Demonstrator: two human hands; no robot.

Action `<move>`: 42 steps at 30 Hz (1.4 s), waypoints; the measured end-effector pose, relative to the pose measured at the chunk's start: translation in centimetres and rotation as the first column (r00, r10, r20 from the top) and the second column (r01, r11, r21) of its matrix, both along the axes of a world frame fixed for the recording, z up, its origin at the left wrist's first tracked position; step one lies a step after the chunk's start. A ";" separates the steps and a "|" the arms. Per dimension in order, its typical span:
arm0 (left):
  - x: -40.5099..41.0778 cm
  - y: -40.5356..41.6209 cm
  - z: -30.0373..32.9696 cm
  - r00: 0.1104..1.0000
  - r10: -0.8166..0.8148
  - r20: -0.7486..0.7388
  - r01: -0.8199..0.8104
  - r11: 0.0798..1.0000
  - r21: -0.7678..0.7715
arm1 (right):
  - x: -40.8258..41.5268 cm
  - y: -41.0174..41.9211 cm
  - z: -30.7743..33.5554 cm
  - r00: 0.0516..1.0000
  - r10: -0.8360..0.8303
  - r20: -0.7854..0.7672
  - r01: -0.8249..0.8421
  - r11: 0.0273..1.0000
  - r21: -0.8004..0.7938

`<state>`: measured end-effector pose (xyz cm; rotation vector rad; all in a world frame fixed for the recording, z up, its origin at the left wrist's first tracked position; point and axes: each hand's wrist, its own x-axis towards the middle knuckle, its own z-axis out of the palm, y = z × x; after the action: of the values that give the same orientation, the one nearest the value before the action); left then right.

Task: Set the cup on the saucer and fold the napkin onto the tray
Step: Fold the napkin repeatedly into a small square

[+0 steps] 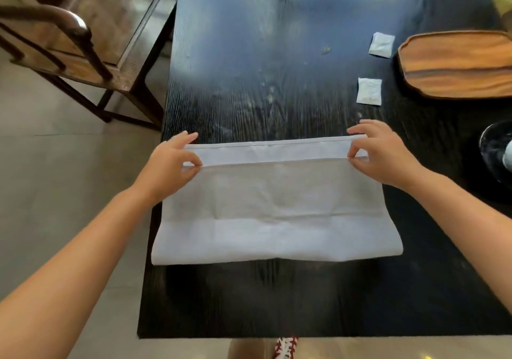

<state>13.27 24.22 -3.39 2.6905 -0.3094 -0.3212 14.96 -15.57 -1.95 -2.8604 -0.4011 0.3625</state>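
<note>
A white napkin [271, 206] lies flat on the near part of the dark counter [277, 54], its far edge turned back in a narrow band. The left hand [169, 164] pinches the band's left end in its grip; the right hand [385, 153] pinches the right end. The wooden tray [457, 65] sits far right, bare, with two small white packets [370, 91] just left of it. A dark round dish [496, 151] shows at the right edge.

The napkin [274, 206] is looking plain white on the black table [249, 68]. At two o'clock, the tray [457, 65] is showing brown and orange wood stripes.
</note>
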 end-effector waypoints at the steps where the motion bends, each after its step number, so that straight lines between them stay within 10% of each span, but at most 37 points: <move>1: 0.3 0.1 -0.5 1.000 -0.017 -0.026 0.018 1.000 0.016 | 0.2 0.1 -0.3 1.000 -0.002 -0.014 0.002 1.000 -0.015; 19: 4.0 -0.6 -2.4 0.981 0.123 0.150 -0.109 0.989 -0.098 | 3.2 1.4 -3.1 0.941 -0.281 0.189 0.272 0.959 0.076; 34: 1.6 -0.7 -2.5 0.990 0.109 -0.088 -0.123 0.977 -0.175 | -0.1 -1.3 -1.6 0.987 -0.160 0.017 0.160 0.987 -0.033; 39: -0.9 -4.9 -2.1 0.950 0.144 0.276 -0.154 0.988 0.016 | -2.5 0.1 -2.2 0.947 -0.284 0.150 0.295 0.954 -0.057; 42: -3.6 -11.3 -2.7 0.968 0.019 0.252 -0.027 0.999 0.029 | -4.5 4.5 -3.4 0.936 -0.262 0.237 0.269 0.963 0.002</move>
<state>9.65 12.95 -6.12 2.7662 -0.3488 0.0248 10.46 -11.03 -5.35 -2.9433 -0.0438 -0.0222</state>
